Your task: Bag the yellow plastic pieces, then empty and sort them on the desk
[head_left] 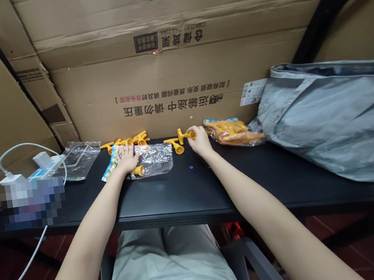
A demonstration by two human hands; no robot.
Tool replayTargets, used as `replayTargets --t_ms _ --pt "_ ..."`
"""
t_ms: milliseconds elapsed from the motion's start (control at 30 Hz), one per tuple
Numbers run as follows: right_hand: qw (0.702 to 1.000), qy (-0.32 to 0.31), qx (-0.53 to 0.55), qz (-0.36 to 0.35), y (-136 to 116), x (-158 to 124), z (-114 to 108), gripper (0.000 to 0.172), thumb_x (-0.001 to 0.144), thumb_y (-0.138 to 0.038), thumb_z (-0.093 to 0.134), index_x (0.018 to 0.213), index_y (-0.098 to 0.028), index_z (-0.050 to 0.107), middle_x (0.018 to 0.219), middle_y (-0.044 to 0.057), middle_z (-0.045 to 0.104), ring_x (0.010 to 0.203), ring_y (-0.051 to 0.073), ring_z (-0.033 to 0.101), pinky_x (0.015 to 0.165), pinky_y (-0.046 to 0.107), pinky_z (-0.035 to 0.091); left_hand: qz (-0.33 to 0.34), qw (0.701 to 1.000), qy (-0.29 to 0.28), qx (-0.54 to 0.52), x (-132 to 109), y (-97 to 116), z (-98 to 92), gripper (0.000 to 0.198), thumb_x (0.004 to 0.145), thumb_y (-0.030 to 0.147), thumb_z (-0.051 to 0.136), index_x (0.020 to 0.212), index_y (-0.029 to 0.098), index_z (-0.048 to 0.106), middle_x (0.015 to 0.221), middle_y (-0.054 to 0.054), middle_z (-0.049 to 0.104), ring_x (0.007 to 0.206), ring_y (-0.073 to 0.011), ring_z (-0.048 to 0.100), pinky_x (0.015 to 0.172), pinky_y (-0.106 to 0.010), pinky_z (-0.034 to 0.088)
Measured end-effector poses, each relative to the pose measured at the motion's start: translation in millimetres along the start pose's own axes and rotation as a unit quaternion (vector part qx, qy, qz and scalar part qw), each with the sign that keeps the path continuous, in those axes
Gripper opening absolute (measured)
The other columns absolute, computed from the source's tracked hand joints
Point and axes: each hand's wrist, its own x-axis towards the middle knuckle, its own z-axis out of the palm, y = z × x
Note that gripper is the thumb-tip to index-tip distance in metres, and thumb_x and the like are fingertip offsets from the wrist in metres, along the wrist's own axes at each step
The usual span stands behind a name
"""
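My left hand (127, 160) lies with fingers spread on a clear plastic bag (159, 158) that has a colourful printed header strip. A yellow funnel-ended plastic piece (139, 170) shows at the bag, beside my wrist; whether it is inside I cannot tell. Beyond my left fingers are several more yellow plastic pieces (141, 137). My right hand (201, 141) is closed on a yellow plastic piece with a T-shaped end (181, 136), its fingertips partly hidden. Just left of that hand, another yellow funnel-ended piece (178, 148) rests on the table.
To the right of my right hand lies a clear bag packed with yellow pieces (229, 130). A large grey bag (341, 123) covers the table's right side. At left are a flat clear package (82, 161), a power strip (46, 168) and white cables. Cardboard (177, 72) stands behind the black table (174, 197).
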Motion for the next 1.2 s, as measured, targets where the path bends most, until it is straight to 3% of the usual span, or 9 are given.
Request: replayTargets --t_ms 200,267,467,600,767,867,1000,1100,1200 --pt "0.986 0.128 0.107 -0.018 -2 7 -5 0.016 0.071 -0.012 0.054 0.084 -0.019 0.057 0.095 0.009 0.057 0.092 0.022 0.055 0.086 0.037 0.045 -0.014 1.0 -0.002 0.011 0 1 -0.1 0.069 0.091 0.053 0.019 0.152 0.021 0.017 0.16 -0.004 0.004 0.146 -0.0266 -0.001 0.118 -0.05 0.005" --pt "0.976 0.12 0.18 0.009 -6 10 -11 0.012 0.071 -0.019 0.059 0.082 -0.02 0.056 0.089 0.006 0.059 0.084 0.02 0.057 0.081 0.036 0.048 -0.015 1.0 -0.003 0.011 0 2 0.3 0.069 0.09 0.053 0.019 0.152 0.022 0.017 0.16 -0.004 0.004 0.146 -0.0271 -0.001 0.117 -0.051 0.006" --pt "0.894 -0.14 0.399 0.144 -20 7 -21 0.005 0.071 -0.015 0.06 0.072 -0.016 0.055 0.065 -0.001 0.057 0.047 0.008 0.05 0.051 0.024 0.044 -0.021 1.0 -0.01 0.005 -2 3 -0.6 0.071 0.09 0.054 0.017 0.153 0.022 0.014 0.16 -0.002 0.003 0.146 -0.0268 -0.004 0.117 -0.052 0.003" --pt "0.84 -0.265 0.437 0.18 -28 -3 -18 0.009 0.071 -0.013 0.067 0.072 -0.014 0.058 0.062 0.002 0.061 0.05 0.01 0.054 0.052 0.024 0.048 -0.022 1.0 -0.012 0.001 -3 4 -1.3 0.071 0.09 0.054 0.016 0.153 0.022 0.013 0.16 -0.002 0.001 0.146 -0.0267 -0.005 0.117 -0.052 0.002" --pt "0.813 -0.356 0.422 0.186 -37 -10 -10 0.012 0.071 -0.014 0.071 0.075 -0.015 0.061 0.075 0.007 0.067 0.061 0.014 0.063 0.062 0.029 0.055 -0.024 1.0 -0.017 -0.005 -4 5 -0.6 0.072 0.089 0.056 0.015 0.153 0.023 0.011 0.16 -0.001 0.001 0.146 -0.0271 -0.005 0.117 -0.053 0.001" --pt "0.819 -0.387 0.397 0.15 -36 -14 -7 0.014 0.069 -0.018 0.074 0.077 -0.016 0.062 0.078 0.007 0.067 0.068 0.015 0.065 0.067 0.03 0.055 -0.026 1.0 -0.016 -0.006 -4 6 -0.5 0.073 0.089 0.056 0.014 0.153 0.023 0.01 0.16 0.0 0.001 0.146 -0.027 -0.005 0.117 -0.053 0.001" --pt "0.863 -0.412 0.289 0.029 -34 -19 1 0.023 0.066 -0.023 0.078 0.085 -0.014 0.068 0.073 0.004 0.066 0.066 0.015 0.061 0.065 0.03 0.054 -0.025 0.999 -0.022 -0.001 -6 8 -1.5 0.073 0.089 0.057 0.013 0.153 0.023 0.01 0.159 0.0 -0.001 0.145 -0.0272 -0.006 0.117 -0.053 0.001" --pt "0.894 -0.393 0.211 -0.049 -40 -25 11 0.027 0.068 -0.025 0.076 0.093 -0.014 0.072 0.078 0.005 0.068 0.07 0.017 0.062 0.07 0.033 0.052 -0.017 0.999 -0.04 0.006 -10 12 -3.1 0.074 0.088 0.057 0.014 0.153 0.021 0.01 0.159 -0.001 -0.003 0.145 -0.0262 -0.008 0.117 -0.051 0.0" --pt "0.927 -0.344 0.129 -0.075 -47 -29 17 0.027 0.071 -0.025 0.073 0.097 -0.015 0.075 0.086 0.007 0.071 0.082 0.022 0.065 0.079 0.036 0.05 -0.008 0.998 -0.065 0.004 -15 19 -4.0 0.076 0.088 0.06 0.013 0.153 0.021 0.01 0.158 -0.001 -0.005 0.144 -0.0252 -0.009 0.117 -0.05 0.0"
